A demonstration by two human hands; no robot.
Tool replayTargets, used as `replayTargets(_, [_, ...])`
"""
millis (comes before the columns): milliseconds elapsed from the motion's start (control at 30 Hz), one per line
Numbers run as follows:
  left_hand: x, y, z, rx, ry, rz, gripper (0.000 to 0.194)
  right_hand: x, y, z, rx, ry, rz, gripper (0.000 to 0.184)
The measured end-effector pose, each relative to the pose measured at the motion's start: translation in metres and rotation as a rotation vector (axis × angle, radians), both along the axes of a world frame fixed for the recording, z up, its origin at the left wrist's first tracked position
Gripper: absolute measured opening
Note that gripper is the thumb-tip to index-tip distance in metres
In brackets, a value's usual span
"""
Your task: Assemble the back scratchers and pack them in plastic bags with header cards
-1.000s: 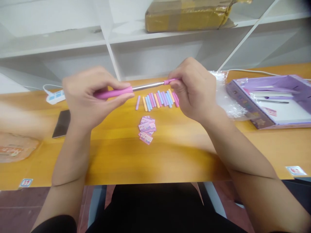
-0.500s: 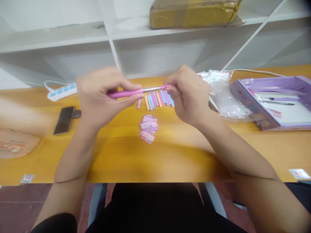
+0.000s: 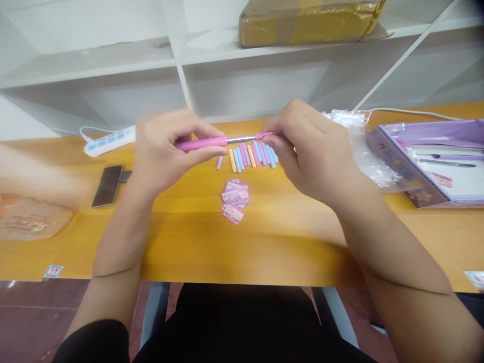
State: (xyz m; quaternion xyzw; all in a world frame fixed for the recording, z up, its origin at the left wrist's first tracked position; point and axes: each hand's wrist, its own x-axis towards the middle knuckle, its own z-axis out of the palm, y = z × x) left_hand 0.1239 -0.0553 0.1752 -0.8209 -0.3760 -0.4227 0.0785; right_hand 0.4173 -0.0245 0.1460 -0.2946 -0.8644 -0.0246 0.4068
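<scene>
My left hand [image 3: 162,148] is closed round the pink handle of a thin tool [image 3: 206,143] whose metal shaft points right. My right hand [image 3: 306,146] pinches a small pink tube [image 3: 264,135] on the far end of that shaft. Both hands hover above the orange table [image 3: 245,242]. Just under them lies a row of several pastel tubes [image 3: 249,155] in pink, blue, yellow and purple. A small heap of tiny purple cards [image 3: 235,200] sits in front of the row.
A purple box [image 3: 412,171] with its lid open stands at the right, clear plastic wrap [image 3: 359,141] beside it. A black phone [image 3: 108,185] and a white power strip [image 3: 109,141] lie at the left. White shelves rise behind, with a brown parcel [image 3: 310,20] on top.
My hands have drawn closer together, so less metal shaft shows between the handle and the pink tube. The view has shifted slightly; the things on the table lie as before.
</scene>
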Motion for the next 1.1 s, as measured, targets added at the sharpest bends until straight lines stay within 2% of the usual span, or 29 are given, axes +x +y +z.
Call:
replayTargets(100, [-0.003,-0.002,0.0,0.016,0.202,0.09,0.032,0.006,-0.005,0.008,0.077,-0.031,0.013,0.026])
replayTargets(167, [-0.002,-0.005,-0.001,-0.007,0.302,0.178,0.032,0.008,-0.005,0.008,0.088,-0.054,-0.015,0.024])
replayTargets(233, [0.001,-0.009,-0.001,-0.027,0.352,0.197,0.028,0.008,-0.005,0.006,0.07,-0.095,-0.058,0.026])
replayTargets(333, [0.005,-0.015,0.0,-0.056,0.394,0.179,0.024,0.008,-0.004,0.003,0.041,-0.177,-0.097,0.03])
replayTargets(467, [0.011,-0.022,0.0,-0.076,0.415,0.193,0.021,0.007,-0.003,-0.001,0.13,-0.223,-0.104,0.031])
replayTargets(667, [0.022,-0.027,-0.012,0.019,0.389,0.416,0.018,-0.001,-0.001,-0.012,0.226,-0.231,-0.106,0.032])
replayTargets(900, [0.015,-0.008,-0.03,-0.042,0.311,0.482,0.038,-0.002,0.009,-0.016,0.265,-0.221,-0.105,0.04])
replayTargets(1100, [0.004,0.016,-0.04,-0.031,0.311,0.502,0.047,0.0,0.027,-0.022,0.406,-0.23,-0.131,0.043])
